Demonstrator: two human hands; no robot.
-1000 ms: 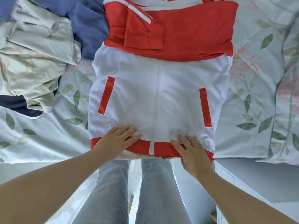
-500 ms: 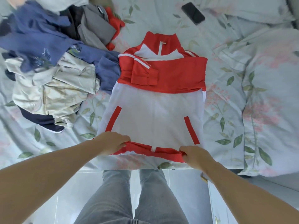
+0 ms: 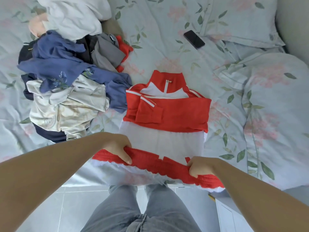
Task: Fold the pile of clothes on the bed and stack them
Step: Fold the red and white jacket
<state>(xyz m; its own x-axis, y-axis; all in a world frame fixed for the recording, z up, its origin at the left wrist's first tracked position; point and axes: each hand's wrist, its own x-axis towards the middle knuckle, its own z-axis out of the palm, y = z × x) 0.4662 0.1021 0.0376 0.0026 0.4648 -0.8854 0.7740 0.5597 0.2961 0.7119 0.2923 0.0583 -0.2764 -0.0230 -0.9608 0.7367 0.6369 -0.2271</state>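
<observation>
Head view: we noted the red-and-white jacket (image 3: 167,113) flat on the bed (image 3: 163,39), sleeves folded across its chest, just right of the unfolded pile (image 3: 66,84). Left hand (image 3: 118,147) and right hand (image 3: 199,167) each pinched the red hem (image 3: 158,162), held raised, presumably to fold it toward the collar.

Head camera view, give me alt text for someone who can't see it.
A person's left hand and right hand grip the red hem of a red-and-white zip jacket, raised off a floral bed, sleeves folded across its chest. A pile of clothes lies left of it, a black phone beyond.
</observation>
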